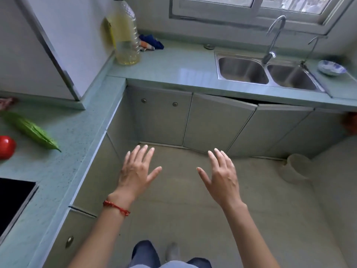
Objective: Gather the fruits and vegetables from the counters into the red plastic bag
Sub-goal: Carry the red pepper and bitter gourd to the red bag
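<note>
Both hands hover over the floor in front of the corner cabinets, palms down, holding nothing. The left hand (136, 171) has its fingers straight and spread; a red string bracelet (116, 207) circles its wrist. The right hand (222, 175) matches it — fingers extended, thumb splayed inward.

On the left counter (63, 151) lies a green bitter gourd (31, 130). Its long axis runs diagonally, with the tapered tip pointing toward the counter's front edge and the other end toward the wall. A red tomato (5, 147) sits just beside it, partly cut off by the picture's left edge.

On the far counter stand an oil bottle (126, 35) and a blue cloth (151, 42) — both left of the double sink (268, 72).
</note>
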Demonstrator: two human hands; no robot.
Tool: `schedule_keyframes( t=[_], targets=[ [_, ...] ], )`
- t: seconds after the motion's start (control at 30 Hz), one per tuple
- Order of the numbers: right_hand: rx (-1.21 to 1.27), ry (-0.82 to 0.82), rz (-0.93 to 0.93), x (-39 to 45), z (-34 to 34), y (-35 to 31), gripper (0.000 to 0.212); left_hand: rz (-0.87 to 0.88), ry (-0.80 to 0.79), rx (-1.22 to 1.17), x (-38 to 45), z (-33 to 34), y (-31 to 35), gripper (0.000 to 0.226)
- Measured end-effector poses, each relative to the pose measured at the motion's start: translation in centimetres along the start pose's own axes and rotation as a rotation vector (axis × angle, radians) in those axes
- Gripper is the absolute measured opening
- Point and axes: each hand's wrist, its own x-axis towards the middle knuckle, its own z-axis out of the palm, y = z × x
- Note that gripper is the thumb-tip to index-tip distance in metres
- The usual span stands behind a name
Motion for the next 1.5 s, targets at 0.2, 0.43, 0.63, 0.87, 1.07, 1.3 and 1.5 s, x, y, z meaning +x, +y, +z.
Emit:
schedule_keyframes(
  t=[0.2,0.43,0.63,0.87,1.07,1.3,1.5],
  targets=[
    [0.036,-0.028,-0.054,7.0,2.2,-0.1,0.061,-0.05,0.012,0.011,6.2,-0.1,-1.2,0.066],
    [0.034,-0.021,-0.077,15.4,5.5,-1.5,0.061,-0.074,0.003,0.02,13.7,0.3,-4.6,0.066],
    [0.031,-0.034,-0.112,22.1,7.7,-4.0,0.061,-0.119,0.02,0.05,19.0,-0.4,-8.0,0.064],
    [0.051,-0.079,-0.233,28.0,9.4,-7.4,0.061,-0.25,0.044,0.016,21.8,-0.8,-11.4,0.065],
    [0.118,-0.148,-0.425,32.6,11.2,-11.2,0.063,-0.468,0.083,-0.004,21.3,-1.0,-13.7,0.07],
    [0.168,-0.238,-0.755,36.4,13.5,-16.5,0.061,-0.802,0.153,0.017,18.9,-1.5,-14.7,0.071],
    [0.233,-0.331,-1.037,37.1,14.8,-20.7,0.062,-1.084,0.203,0.021,15.5,-1.5,-13.8,0.07]
  ],
)
